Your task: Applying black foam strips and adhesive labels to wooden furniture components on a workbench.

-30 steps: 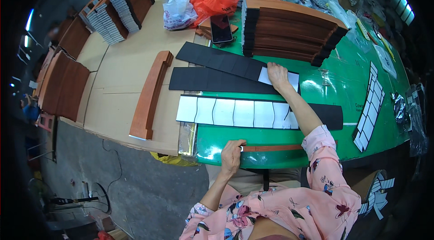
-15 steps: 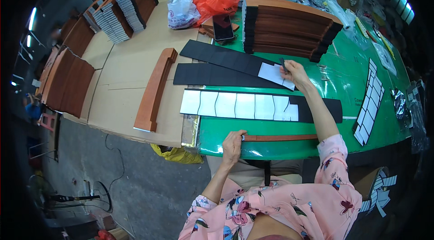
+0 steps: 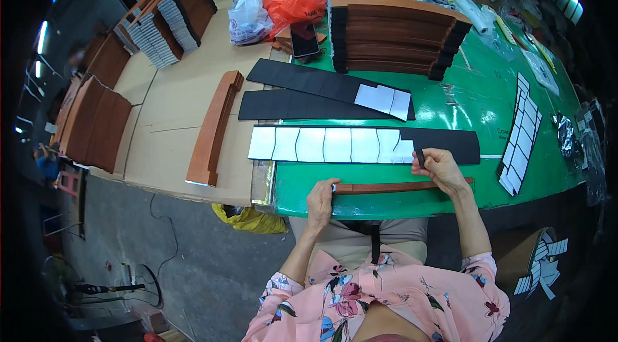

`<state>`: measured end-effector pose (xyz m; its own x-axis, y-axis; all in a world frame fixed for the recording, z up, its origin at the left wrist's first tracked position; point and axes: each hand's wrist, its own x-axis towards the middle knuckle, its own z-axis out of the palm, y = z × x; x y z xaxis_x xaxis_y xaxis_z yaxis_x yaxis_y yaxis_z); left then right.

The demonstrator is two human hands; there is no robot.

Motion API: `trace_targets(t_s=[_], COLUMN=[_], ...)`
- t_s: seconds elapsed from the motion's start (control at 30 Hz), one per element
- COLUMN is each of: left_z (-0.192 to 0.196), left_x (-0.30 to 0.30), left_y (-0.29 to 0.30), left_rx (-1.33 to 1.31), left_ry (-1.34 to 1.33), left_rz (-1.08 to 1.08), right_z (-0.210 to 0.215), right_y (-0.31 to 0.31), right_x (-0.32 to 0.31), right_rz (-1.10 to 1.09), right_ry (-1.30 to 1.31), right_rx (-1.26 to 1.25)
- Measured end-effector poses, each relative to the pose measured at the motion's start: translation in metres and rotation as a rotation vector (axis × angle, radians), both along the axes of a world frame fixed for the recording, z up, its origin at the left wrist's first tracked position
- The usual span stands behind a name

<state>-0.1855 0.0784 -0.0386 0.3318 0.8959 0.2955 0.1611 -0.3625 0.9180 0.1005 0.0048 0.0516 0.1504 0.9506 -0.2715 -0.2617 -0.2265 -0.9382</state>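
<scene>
My left hand (image 3: 319,205) is closed on the left end of a narrow reddish-brown wooden strip (image 3: 380,188), which lies along the front edge of the green tabletop. Above the strip's right part, my right hand (image 3: 444,170) pinches a small dark pad (image 3: 420,158) between thumb and fingers. Just beyond it lies a long black foam sheet (image 3: 450,144), its left and middle part covered with white backing pieces (image 3: 325,145). Two more black strips (image 3: 302,78) overlap farther back, and a white patch (image 3: 380,100) covers the right end of one.
A stack of brown curved wooden pieces (image 3: 396,39) stands at the back, beside a phone (image 3: 304,39) and orange and white bags. One wooden piece (image 3: 215,129) rests on the cardboard (image 3: 161,149) at left. A white-gridded strip (image 3: 520,133) lies right; more stacks stand far left.
My right hand has come back from the far black strip toward me, carrying the small dark pad to above the wooden strip. My left hand keeps its hold on the strip's end.
</scene>
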Motion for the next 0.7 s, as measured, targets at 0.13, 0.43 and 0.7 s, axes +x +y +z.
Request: trace_targets(t_s=[0.13,0.43,0.7], left_z=[-0.001,-0.008,-0.002], left_x=[0.0,0.0,-0.005], left_y=[-0.002,-0.006,0.008], left_rx=[-0.011,-0.044,-0.131], left_ry=[0.008,-0.013,-0.117], left_rz=[0.011,0.02,-0.086], right_z=[-0.008,-0.014,-0.018], right_y=[-0.02,-0.036,-0.021], right_x=[0.002,-0.007,-0.021], right_rz=[0.018,-0.027,-0.117], right_ry=[0.086,0.121,-0.018], right_rx=[0.066,0.221,0.103])
